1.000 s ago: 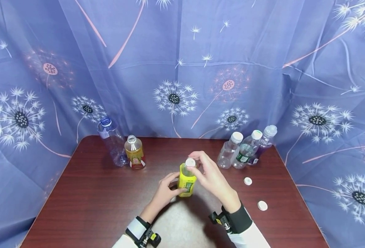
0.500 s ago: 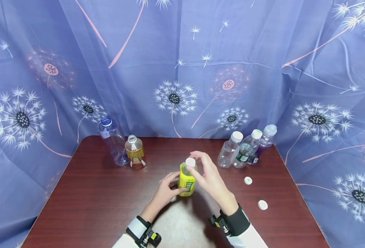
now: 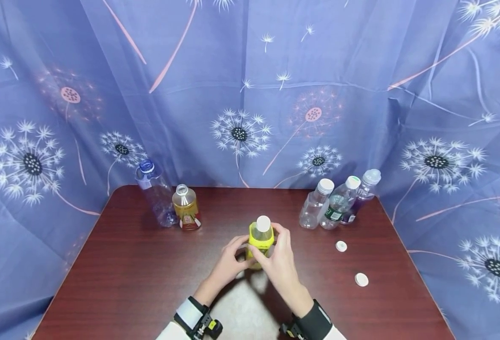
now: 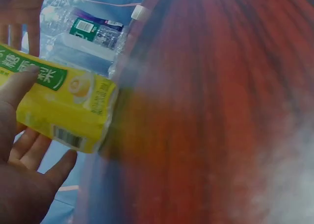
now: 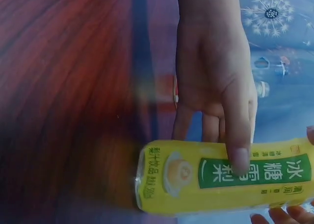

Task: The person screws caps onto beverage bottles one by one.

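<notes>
A drink bottle with a yellow label [image 3: 261, 243] and a white cap [image 3: 263, 223] stands at the middle of the wooden table. My left hand [image 3: 227, 265] grips its lower body from the left; the thumb lies across the green panel of the label [image 5: 274, 172] in the right wrist view. Higher up, my right hand [image 3: 284, 269] holds the body from the right, thumb in front and fingers along the far side, below the cap. In the left wrist view the bottle's base [image 4: 105, 118] is close to the tabletop.
At the back left stand a clear bottle with a blue neck [image 3: 158, 198] and an uncapped amber-labelled bottle [image 3: 186, 210]. A plain clear bottle [image 3: 312, 210], a green-labelled bottle [image 3: 334, 210] and a purple-labelled bottle [image 3: 362, 193] group at the back right. Loose white caps [image 3: 341, 246] lie nearer.
My right hand has come down from the white cap to the bottle's body. The bottle has shifted slightly right and its label turned; my left hand stays around it.
</notes>
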`<act>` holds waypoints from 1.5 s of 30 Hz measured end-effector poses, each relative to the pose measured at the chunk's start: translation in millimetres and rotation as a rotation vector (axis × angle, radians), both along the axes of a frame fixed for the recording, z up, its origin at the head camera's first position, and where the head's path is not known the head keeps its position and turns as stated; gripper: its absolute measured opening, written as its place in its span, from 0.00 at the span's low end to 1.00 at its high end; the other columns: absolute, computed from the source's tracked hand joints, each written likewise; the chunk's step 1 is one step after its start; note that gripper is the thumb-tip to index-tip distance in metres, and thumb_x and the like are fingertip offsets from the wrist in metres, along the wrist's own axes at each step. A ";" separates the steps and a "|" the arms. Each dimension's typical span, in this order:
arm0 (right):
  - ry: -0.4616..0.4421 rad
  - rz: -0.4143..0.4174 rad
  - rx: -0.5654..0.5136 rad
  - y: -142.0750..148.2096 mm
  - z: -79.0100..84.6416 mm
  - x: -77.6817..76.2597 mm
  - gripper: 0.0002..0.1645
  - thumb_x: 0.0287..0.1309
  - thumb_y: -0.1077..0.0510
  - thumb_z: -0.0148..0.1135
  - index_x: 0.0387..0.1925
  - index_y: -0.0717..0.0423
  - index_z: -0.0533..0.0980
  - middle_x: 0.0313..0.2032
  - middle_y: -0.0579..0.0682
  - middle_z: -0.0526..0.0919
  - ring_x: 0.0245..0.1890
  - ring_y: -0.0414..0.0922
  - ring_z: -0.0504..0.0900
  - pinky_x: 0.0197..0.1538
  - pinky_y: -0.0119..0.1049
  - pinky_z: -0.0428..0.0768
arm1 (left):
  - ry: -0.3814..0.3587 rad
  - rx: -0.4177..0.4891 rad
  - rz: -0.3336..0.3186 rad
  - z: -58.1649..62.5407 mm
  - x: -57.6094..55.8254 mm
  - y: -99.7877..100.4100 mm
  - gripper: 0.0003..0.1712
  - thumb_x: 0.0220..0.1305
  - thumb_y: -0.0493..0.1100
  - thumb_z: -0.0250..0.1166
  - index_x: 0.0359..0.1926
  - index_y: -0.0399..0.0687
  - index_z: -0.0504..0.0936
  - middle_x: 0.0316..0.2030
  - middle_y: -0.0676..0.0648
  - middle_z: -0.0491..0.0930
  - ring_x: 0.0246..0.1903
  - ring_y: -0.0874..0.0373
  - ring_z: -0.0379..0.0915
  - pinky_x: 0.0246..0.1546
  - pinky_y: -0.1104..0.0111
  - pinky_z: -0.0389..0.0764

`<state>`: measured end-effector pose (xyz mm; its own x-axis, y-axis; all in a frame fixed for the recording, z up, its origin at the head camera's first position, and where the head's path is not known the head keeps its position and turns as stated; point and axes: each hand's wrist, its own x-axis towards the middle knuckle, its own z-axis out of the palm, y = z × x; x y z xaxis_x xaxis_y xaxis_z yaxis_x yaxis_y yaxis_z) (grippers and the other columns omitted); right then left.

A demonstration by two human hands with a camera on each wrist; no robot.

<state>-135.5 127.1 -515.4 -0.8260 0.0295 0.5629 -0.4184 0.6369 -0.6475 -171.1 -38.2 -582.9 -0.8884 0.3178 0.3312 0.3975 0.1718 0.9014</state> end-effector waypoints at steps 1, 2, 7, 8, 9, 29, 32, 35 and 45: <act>0.015 -0.006 0.004 0.7 -0.1 0.0 0.47 0.50 0.57 0.83 0.64 0.67 0.65 0.53 0.61 0.74 0.45 0.48 0.77 0.43 0.44 0.84 | -0.007 -0.008 -0.006 0.0 -0.1 0.0 0.38 0.57 0.37 0.80 0.68 0.40 0.77 0.61 0.39 0.79 0.61 0.40 0.77 0.61 0.50 0.82; 0.027 -0.012 0.011 1.9 0.4 -0.2 0.46 0.50 0.57 0.82 0.64 0.67 0.65 0.53 0.61 0.73 0.45 0.49 0.78 0.44 0.45 0.85 | -0.011 -0.011 -0.011 0.0 -0.2 -0.4 0.39 0.57 0.38 0.80 0.68 0.40 0.76 0.61 0.38 0.79 0.61 0.40 0.77 0.61 0.50 0.82; 0.053 -0.048 0.028 16.4 0.2 -1.6 0.45 0.50 0.60 0.81 0.64 0.71 0.65 0.53 0.65 0.73 0.48 0.53 0.79 0.47 0.50 0.86 | -0.022 0.039 -0.001 1.3 -1.2 -5.3 0.38 0.59 0.36 0.78 0.69 0.37 0.75 0.58 0.32 0.80 0.59 0.38 0.79 0.60 0.47 0.82; 0.048 -0.063 0.022 20.6 -0.4 -1.9 0.45 0.50 0.61 0.81 0.64 0.71 0.65 0.53 0.65 0.73 0.48 0.53 0.80 0.47 0.50 0.86 | -0.025 0.052 0.007 2.3 -1.6 -6.9 0.36 0.60 0.36 0.78 0.68 0.37 0.75 0.57 0.31 0.81 0.58 0.38 0.79 0.59 0.46 0.82; 0.041 -0.077 0.010 25.3 -0.9 -2.2 0.46 0.50 0.61 0.81 0.64 0.71 0.65 0.53 0.65 0.73 0.48 0.54 0.79 0.47 0.50 0.85 | -0.032 0.066 0.014 3.6 -2.3 -8.5 0.35 0.61 0.35 0.77 0.68 0.38 0.76 0.56 0.30 0.81 0.57 0.38 0.80 0.59 0.46 0.82; 0.036 -0.310 0.014 127.9 -6.5 -22.7 0.43 0.55 0.64 0.78 0.65 0.74 0.65 0.56 0.72 0.73 0.49 0.61 0.76 0.50 0.46 0.74 | 0.016 0.064 0.132 9.6 -9.6 -31.4 0.24 0.69 0.32 0.68 0.65 0.40 0.78 0.45 0.35 0.87 0.42 0.50 0.87 0.48 0.65 0.88; 0.072 -0.324 0.017 137.3 -6.5 -26.6 0.42 0.55 0.65 0.78 0.65 0.75 0.65 0.55 0.74 0.72 0.49 0.62 0.73 0.49 0.47 0.72 | -0.005 0.046 0.141 10.4 -10.1 -33.4 0.24 0.70 0.33 0.68 0.66 0.42 0.77 0.45 0.35 0.87 0.42 0.50 0.87 0.48 0.66 0.88; 0.091 -0.333 0.017 143.6 -6.0 -29.8 0.41 0.55 0.66 0.77 0.66 0.75 0.66 0.53 0.75 0.71 0.51 0.63 0.71 0.50 0.48 0.71 | -0.016 0.025 0.145 11.2 -10.8 -35.2 0.24 0.71 0.34 0.67 0.66 0.42 0.77 0.45 0.34 0.87 0.41 0.48 0.88 0.48 0.65 0.88; -0.021 -0.360 -0.013 153.4 0.2 -43.3 0.43 0.60 0.61 0.76 0.70 0.69 0.63 0.55 0.70 0.71 0.46 0.61 0.75 0.43 0.35 0.73 | -0.045 0.018 0.152 10.8 -13.7 -35.4 0.29 0.72 0.36 0.67 0.71 0.45 0.72 0.44 0.38 0.88 0.41 0.47 0.87 0.49 0.64 0.88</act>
<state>-178.8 280.5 -515.2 -0.7728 0.3279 0.5433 -0.1547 0.7330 -0.6624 -184.8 -73.7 -572.1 -0.9401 0.1725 0.2941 0.3269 0.2105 0.9213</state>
